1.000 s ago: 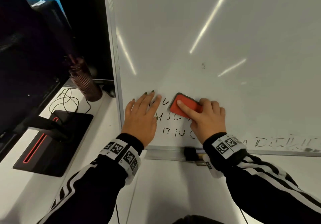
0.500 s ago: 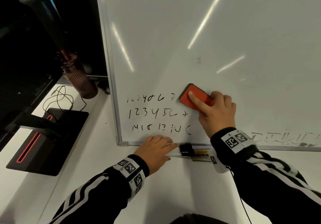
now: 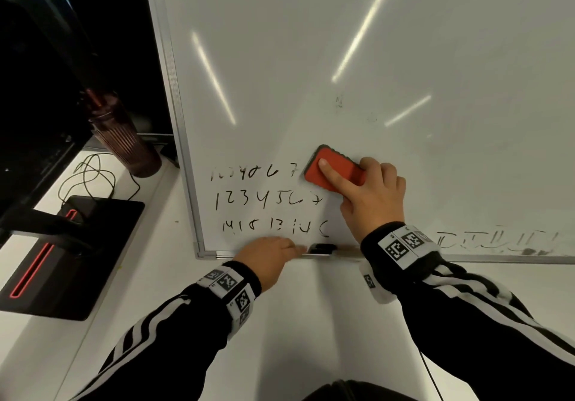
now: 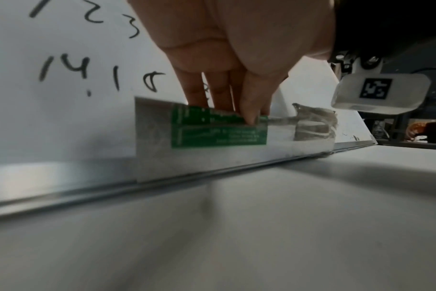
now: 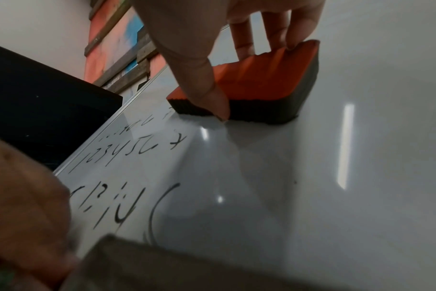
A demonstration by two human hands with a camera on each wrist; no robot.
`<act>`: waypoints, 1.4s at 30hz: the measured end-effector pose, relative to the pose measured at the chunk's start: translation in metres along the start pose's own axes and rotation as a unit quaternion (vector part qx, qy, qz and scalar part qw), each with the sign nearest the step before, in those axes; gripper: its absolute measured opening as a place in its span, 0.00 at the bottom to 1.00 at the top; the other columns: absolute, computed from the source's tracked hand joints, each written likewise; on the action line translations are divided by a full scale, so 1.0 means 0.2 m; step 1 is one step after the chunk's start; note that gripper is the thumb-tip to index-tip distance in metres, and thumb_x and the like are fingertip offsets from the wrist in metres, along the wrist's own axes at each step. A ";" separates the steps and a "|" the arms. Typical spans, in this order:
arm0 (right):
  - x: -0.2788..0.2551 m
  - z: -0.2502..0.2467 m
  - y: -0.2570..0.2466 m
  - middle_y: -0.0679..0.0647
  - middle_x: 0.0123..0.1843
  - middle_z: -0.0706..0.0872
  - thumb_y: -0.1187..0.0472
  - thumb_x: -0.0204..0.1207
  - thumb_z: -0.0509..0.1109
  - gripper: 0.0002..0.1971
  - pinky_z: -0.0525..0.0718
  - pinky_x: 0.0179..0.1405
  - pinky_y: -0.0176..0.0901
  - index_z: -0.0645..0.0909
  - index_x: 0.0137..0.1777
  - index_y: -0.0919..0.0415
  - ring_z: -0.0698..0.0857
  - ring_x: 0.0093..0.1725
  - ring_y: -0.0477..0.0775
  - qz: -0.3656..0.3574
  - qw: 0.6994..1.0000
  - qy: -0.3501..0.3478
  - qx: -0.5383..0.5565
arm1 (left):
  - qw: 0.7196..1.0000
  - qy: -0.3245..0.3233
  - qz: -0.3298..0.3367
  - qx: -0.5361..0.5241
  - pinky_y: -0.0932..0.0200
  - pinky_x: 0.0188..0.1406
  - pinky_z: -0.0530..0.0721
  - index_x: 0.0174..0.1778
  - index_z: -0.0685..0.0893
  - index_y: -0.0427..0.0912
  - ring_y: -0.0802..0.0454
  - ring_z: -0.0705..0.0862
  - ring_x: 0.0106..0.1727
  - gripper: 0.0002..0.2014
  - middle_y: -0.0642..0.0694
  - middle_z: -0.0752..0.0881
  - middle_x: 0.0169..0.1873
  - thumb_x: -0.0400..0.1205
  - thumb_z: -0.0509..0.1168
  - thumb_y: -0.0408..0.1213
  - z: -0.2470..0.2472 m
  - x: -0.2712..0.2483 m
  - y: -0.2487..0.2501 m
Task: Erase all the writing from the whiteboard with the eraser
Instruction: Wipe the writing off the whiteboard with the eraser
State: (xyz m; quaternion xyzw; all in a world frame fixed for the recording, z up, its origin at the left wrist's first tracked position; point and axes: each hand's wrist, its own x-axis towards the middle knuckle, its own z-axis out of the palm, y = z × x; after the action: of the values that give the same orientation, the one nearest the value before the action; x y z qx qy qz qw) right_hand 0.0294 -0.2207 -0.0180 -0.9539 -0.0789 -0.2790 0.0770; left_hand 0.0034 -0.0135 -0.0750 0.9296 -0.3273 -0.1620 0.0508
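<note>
The whiteboard (image 3: 342, 42) leans upright on a white table. Three rows of black writing (image 3: 267, 201) sit in its lower left corner, and faint smeared marks (image 3: 497, 240) run along the bottom right. My right hand (image 3: 373, 201) grips the red eraser (image 3: 337, 171) and presses its dark felt flat on the board, just right of the top row; the index finger lies across its back. In the right wrist view the eraser (image 5: 261, 78) rests beyond the writing (image 5: 127, 151). My left hand (image 3: 267, 257) pinches the front lip of the metal tray (image 4: 212, 157), fingers (image 4: 219, 88) behind it.
A black marker (image 3: 323, 248) lies in the tray right of my left hand. Left of the board stand a dark ribbed tumbler (image 3: 124, 142), a looped cable (image 3: 90, 179), a black monitor (image 3: 31, 89) and its flat black base (image 3: 71, 257). The white table (image 3: 311, 322) spreads in front.
My left hand came down off the board to the tray, uncovering the rows of writing. The eraser slid right and slightly up with my right hand, then held almost still.
</note>
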 end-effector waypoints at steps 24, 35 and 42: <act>0.05 0.12 -0.14 0.62 0.57 0.79 0.63 0.70 0.56 0.32 0.71 0.45 0.56 0.71 0.73 0.36 0.72 0.48 0.63 -0.101 0.994 -0.046 -0.023 | 1.000 -0.011 0.027 -0.006 0.55 0.69 0.66 0.77 0.67 0.54 0.52 0.68 0.76 0.22 0.57 0.65 0.78 0.86 0.55 0.38 0.09 0.02 -0.06; 0.15 0.08 -0.14 0.60 0.55 0.79 0.67 0.62 0.69 0.37 0.68 0.44 0.53 0.74 0.71 0.37 0.72 0.47 0.61 -0.107 0.994 -0.013 -0.035 | 0.999 -0.039 0.027 0.021 0.55 0.69 0.64 0.79 0.59 0.57 0.54 0.64 0.77 0.23 0.59 0.59 0.80 0.88 0.50 0.42 0.05 0.02 -0.06; 0.07 0.07 -0.05 0.57 0.56 0.80 0.66 0.63 0.71 0.38 0.63 0.44 0.52 0.71 0.70 0.32 0.71 0.48 0.60 -0.131 0.990 -0.019 -0.058 | 0.999 -0.034 0.032 0.005 0.58 0.68 0.63 0.80 0.59 0.58 0.57 0.62 0.77 0.23 0.61 0.58 0.80 0.88 0.50 0.42 0.06 0.01 -0.08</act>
State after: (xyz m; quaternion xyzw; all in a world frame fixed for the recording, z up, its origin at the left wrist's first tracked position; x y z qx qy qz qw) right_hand 0.0463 -0.2066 -0.0206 -0.9435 -0.1877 -0.2727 -0.0175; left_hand 0.0099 -0.0028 -0.0899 0.9129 -0.3591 -0.1900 0.0398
